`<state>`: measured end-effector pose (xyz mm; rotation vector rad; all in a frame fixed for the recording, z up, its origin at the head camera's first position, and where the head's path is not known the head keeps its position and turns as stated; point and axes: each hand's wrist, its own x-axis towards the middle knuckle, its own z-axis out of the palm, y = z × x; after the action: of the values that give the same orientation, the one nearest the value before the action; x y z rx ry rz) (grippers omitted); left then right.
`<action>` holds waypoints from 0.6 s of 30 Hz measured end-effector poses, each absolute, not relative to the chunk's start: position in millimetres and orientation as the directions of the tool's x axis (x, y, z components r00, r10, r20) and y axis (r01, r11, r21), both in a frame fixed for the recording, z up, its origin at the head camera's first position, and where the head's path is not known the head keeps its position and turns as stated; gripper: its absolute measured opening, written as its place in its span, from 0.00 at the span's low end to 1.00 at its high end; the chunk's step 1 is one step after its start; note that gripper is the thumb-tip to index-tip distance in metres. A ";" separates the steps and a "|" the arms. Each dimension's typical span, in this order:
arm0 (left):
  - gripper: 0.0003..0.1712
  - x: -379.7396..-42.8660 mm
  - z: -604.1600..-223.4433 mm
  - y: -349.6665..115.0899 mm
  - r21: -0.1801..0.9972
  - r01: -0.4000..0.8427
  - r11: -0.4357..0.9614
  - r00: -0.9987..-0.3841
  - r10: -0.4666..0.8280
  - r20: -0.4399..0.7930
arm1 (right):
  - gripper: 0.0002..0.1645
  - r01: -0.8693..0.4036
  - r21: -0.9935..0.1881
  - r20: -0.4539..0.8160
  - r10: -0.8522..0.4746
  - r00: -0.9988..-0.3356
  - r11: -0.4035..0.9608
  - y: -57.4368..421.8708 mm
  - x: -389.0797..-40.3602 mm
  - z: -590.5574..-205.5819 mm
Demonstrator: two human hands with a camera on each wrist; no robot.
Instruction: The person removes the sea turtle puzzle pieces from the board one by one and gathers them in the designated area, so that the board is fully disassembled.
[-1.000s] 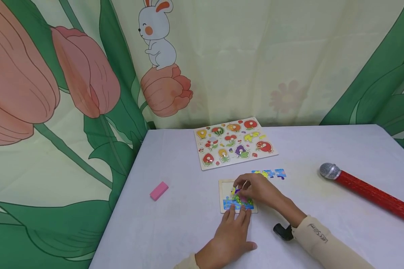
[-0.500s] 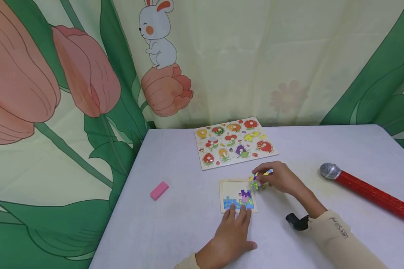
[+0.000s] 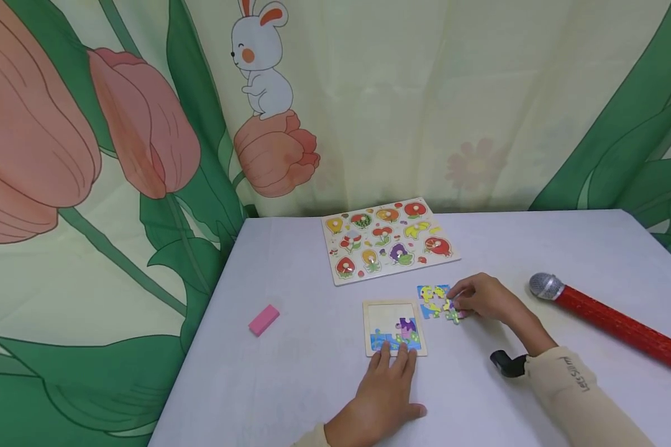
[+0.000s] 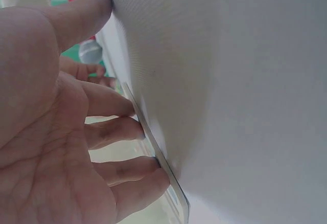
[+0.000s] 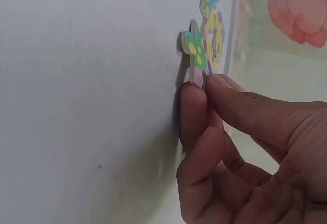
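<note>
A small wooden puzzle frame (image 3: pixel 366 316) lies on the table, with joined blue, green and purple pieces (image 3: pixel 407 328) along its bottom and right side. My left hand (image 3: pixel 379 394) rests its straight fingertips on the frame's near edge. To the right of the frame, my right hand (image 3: pixel 485 299) pinches a green puzzle piece with yellow spots (image 5: pixel 196 50) between thumb and fingers, low over the table. Loose yellow and blue puzzle pieces (image 3: pixel 433 293) lie beside that hand, close to the frame's upper right corner. My right fingers partly hide the pinched piece.
A fruit puzzle board (image 3: pixel 391 242) lies farther back, near the curtain. A pink block (image 3: pixel 264 320) is on the left. On the right lies a red microphone (image 3: pixel 620 323) with a silver head. A black object (image 3: pixel 507 364) sits at my right wrist.
My right hand has moved right, from over the frame to the loose pieces, carrying the green spotted piece out of the frame. My left hand has stayed in place.
</note>
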<state>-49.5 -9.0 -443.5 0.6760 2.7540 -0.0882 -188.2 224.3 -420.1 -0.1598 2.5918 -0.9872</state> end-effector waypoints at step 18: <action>0.53 -49.2 -442.8 -10.6 0.010 0.474 0.881 -0.844 0.458 -0.279 | 0.09 0.015 -0.552 -0.292 -0.176 -0.940 0.834 210.6 -186.9 -422.0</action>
<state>-49.2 -10.6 -442.8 0.7018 2.7764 -0.0850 -186.9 210.6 -422.0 -0.1212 2.6815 -0.8109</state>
